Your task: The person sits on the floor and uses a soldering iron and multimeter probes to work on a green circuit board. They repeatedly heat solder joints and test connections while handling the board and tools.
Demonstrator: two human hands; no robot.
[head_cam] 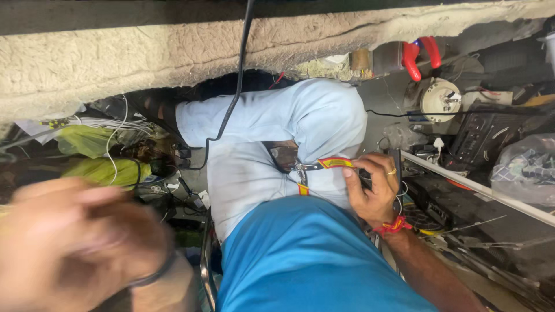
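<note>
Beneath a rough, cream-coloured foam slab [115, 58] that spans the top of the view, a person in a pale blue shirt [277, 133] and bright blue trousers [306, 260] sits amid a cluttered repair bench. At lower left, the left hand [75, 242] fills the corner as a motion-blurred shape with a dark band at the wrist; how far it is open, and whether it holds anything, cannot be told. At centre right, the right hand [373, 188], wearing a gold ring and a red thread at the wrist, is curled closed around a small dark device [396, 167] held against the shirt, just beside a red-and-yellow lanyard strap [335, 163] with a metal clip. A black cable [234, 98] hangs from the top edge down across the shirt. To the right, a black electronic unit [485, 136] sits on the bench near a crumpled plastic bag [526, 167]. Behind it lies a round white part [440, 99], with red-handled pliers [421, 56] above. At left, yellow-green cloth [98, 156] lies among white wires [110, 124].
</note>
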